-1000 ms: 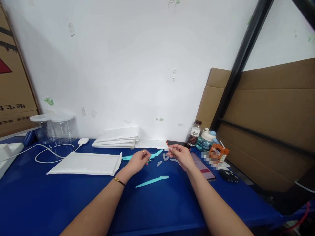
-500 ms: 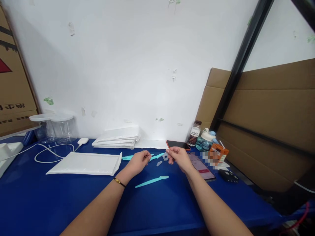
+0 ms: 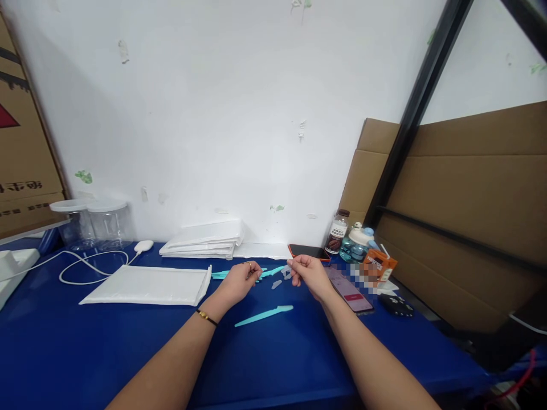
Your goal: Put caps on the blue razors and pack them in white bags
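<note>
My left hand [image 3: 240, 280] is closed round the handle of a teal razor-like tool [image 3: 273, 271] whose tip points right. My right hand [image 3: 308, 274] is pinched on a small clear plastic cap [image 3: 287, 271] just at that tip. Another clear cap [image 3: 277, 283] lies on the blue table [image 3: 64, 341] between my hands. A second teal tool [image 3: 264, 315] rests loose on the table nearer me. More teal tools [image 3: 220, 274] lie behind my left hand.
A white padded envelope [image 3: 147, 285] lies at left, with a stack of them [image 3: 205, 239] by the wall. Two phones [image 3: 308, 251] [image 3: 350, 291], bottles [image 3: 339, 232], an orange carton [image 3: 379, 266], clear jars [image 3: 92, 223] and a white cable [image 3: 85, 265] surround the work spot. Cardboard stands at right.
My right hand has moved left toward the tool's tip, bringing the clear cap to it. The left hand has barely shifted.
</note>
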A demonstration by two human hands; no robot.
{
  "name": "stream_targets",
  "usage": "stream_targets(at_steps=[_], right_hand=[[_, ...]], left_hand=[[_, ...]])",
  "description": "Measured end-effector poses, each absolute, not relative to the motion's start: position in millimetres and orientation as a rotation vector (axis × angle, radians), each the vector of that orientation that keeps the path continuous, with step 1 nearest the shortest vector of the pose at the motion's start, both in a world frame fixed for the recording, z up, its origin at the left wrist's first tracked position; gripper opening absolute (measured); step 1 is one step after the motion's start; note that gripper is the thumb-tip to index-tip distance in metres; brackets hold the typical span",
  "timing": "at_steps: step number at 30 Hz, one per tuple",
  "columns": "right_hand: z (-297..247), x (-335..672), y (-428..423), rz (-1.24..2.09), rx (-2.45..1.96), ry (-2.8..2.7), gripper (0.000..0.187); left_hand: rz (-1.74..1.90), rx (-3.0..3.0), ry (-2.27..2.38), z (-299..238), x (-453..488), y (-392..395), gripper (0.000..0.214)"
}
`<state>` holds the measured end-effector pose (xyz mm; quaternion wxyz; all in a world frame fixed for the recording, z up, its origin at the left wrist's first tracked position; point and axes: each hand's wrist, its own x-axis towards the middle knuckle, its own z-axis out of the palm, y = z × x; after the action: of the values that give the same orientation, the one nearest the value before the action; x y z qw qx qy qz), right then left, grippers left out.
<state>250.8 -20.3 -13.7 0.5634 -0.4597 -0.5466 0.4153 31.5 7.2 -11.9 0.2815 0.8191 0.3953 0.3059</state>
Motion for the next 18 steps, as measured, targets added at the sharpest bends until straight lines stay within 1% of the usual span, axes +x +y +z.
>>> stream_targets(at_steps=[18], right_hand=[[-14.6,256.2,-18.8,0.955,-1.095,-1.341,0.032]], left_hand=[[0.79,2.306,1.074,-5.6,27.3,6.7,0.025]])
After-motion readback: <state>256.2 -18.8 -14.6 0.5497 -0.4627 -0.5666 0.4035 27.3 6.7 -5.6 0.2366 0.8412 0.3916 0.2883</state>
